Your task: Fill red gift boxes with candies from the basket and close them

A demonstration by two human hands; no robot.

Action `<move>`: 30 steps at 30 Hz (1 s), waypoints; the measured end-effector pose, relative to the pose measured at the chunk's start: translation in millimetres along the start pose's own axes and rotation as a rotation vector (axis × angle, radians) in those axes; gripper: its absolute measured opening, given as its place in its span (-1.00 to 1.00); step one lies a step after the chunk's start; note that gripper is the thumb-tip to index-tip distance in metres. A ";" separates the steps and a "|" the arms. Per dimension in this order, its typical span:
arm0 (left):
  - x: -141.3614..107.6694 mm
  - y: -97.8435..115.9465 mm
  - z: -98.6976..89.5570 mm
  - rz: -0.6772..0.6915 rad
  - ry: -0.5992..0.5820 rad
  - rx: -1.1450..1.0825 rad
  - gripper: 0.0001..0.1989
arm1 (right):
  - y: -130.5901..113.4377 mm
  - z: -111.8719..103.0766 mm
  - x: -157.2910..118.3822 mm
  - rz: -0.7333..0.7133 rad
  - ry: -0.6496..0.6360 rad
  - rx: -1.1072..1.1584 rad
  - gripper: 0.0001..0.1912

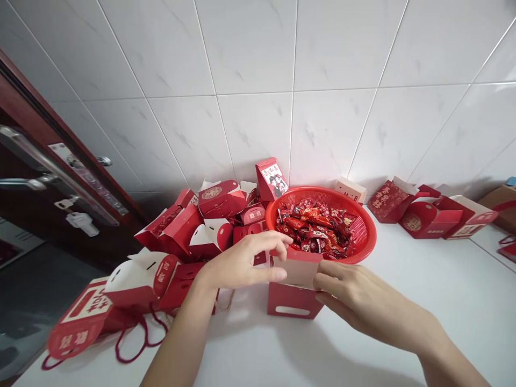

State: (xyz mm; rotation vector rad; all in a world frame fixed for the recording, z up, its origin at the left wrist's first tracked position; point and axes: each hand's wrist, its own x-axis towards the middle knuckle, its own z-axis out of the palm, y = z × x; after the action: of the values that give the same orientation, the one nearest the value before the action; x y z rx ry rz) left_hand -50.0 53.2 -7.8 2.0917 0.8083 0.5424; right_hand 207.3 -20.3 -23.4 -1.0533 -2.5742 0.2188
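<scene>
Head view: your right hand (336, 279) has its fingers and thumb closed on the right-hand edge of an open-topped red cardboard gift box (292, 302), pinching the thin card near the rim. The box stands upright on the white tabletop (355, 355) directly in front of you, with a pale oblong slot low in its near face and the lighter inside of its card showing. Your left hand (282, 258) is at the other side of the opening, fingers curved and thumb spread well apart from them, with nothing held between; you cannot tell from here whether it touches the card.

Just beyond the box sits a red plastic basket (370, 236) with perforated walls, filled with red-wrapped candies (318, 231). To your left lies a crowded heap of red and white gift boxes (220, 200), some tipped on their sides, with dark red cords (139, 341) looping onto the tabletop. A box with a cartoon couple (274, 180) leans by the tiled wall (258, 118), behind the basket's left side. Over to your right are more red boxes (429, 217), and at far left keys (83, 221) hang from the dark wooden door (52, 215)
</scene>
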 end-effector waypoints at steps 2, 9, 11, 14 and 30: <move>0.7 1.7 3.0 0.014 -0.062 0.063 -0.94 | 1.2 -6.1 0.3 0.003 -0.076 0.037 -0.82; 3.8 1.5 15.1 -0.076 -0.120 0.186 -0.69 | 37.2 -47.7 -2.9 0.046 0.042 0.210 -0.80; 4.1 3.7 17.0 -0.063 -0.143 0.180 -0.67 | 64.4 -53.7 -1.3 0.239 0.221 0.196 -0.76; 5.7 7.3 17.6 -0.026 -0.198 0.176 -0.70 | 112.2 -48.0 3.8 0.492 0.237 0.109 -0.74; 44.3 -12.9 -11.3 0.267 -0.025 -0.179 -0.79 | 182.1 2.0 22.8 0.605 -0.010 0.090 -0.74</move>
State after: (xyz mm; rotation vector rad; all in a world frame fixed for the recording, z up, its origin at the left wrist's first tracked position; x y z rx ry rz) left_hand -30.4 96.4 -7.4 2.0462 0.4498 0.7027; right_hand 309.5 125.2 -68.5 -1.7666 -2.1562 0.4798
